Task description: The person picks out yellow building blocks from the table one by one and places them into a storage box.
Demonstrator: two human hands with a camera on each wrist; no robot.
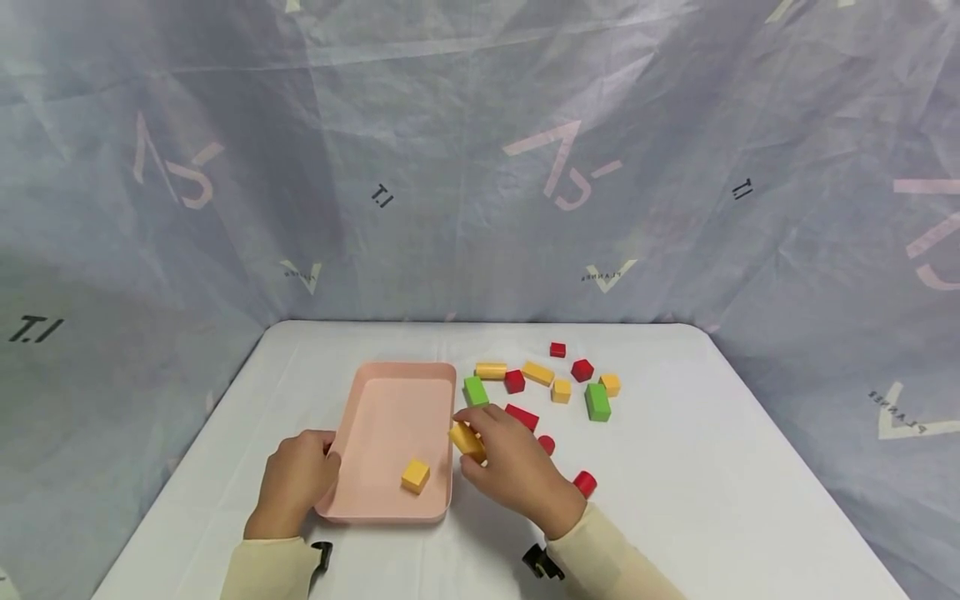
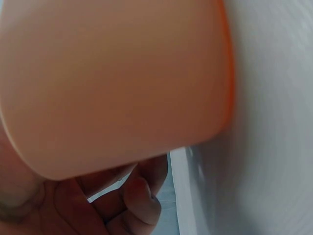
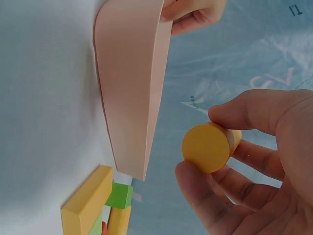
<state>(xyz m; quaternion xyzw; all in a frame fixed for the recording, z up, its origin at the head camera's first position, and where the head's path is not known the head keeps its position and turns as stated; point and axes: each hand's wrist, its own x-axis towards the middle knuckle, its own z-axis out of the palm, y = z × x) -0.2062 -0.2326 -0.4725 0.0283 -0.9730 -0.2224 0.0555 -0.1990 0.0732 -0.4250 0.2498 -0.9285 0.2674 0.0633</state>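
Note:
A shallow pink tray point(image 1: 397, 510) sits left of centre on the table, with one yellow cube point(image 1: 416, 476) inside it. My left hand point(image 1: 297, 477) grips the tray's left side wall, which fills much of the left wrist view. Just outside the tray's right rim, my right hand point(image 1: 517, 462) pinches a yellow cylinder point(image 3: 206, 147) between thumb and fingers, raised off the table. Near that hand lie a red rectangular block point(image 1: 522, 417), a red round piece point(image 1: 547, 445), a green block point(image 1: 476, 391) and a red cylinder point(image 1: 585, 483).
Farther back right are a yellow cylinder point(image 1: 491, 371), yellow long block point(image 1: 537, 372), red cube point(image 1: 514, 382), yellow cubes point(image 1: 561, 391), a green block point(image 1: 597, 402) and other red pieces point(image 1: 582, 370). Grey cloth point(image 1: 465, 167) hangs behind the white table point(image 1: 712, 467).

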